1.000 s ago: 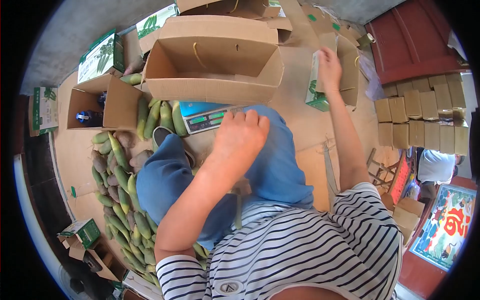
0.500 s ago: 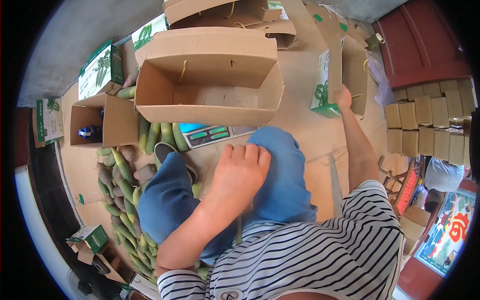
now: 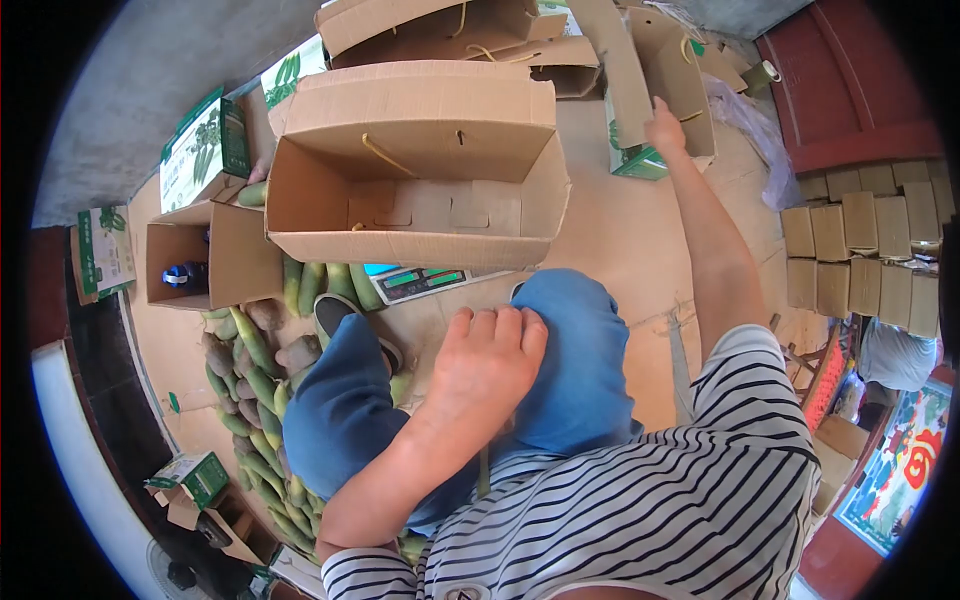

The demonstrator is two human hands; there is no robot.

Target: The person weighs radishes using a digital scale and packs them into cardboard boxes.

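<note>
My right hand (image 3: 665, 130) reaches forward with its fingers closed on the rim of an open cardboard box (image 3: 679, 65), which has a white and green printed side and a yellow cord handle. My left hand (image 3: 485, 360) rests on my bent knee, fingers curled under and their tips hidden. In front of my knees stands a large open cardboard box (image 3: 420, 250) with yellow cord inside and only its bottom flaps visible. It sits over a digital scale (image 3: 425, 283) with green displays.
Green and brown long vegetables (image 3: 260, 400) are heaped on the floor at left. Beside them are a small box (image 3: 235, 255) holding a dark blue item and a printed carton (image 3: 205, 150). More open boxes (image 3: 420, 30) stand behind. Stacked cartons (image 3: 880, 235) and a person (image 3: 895, 352) are at right.
My right hand and the box it grips have moved farther away and a little left. The cord inside the large box now slants down. My left hand stays on the knee.
</note>
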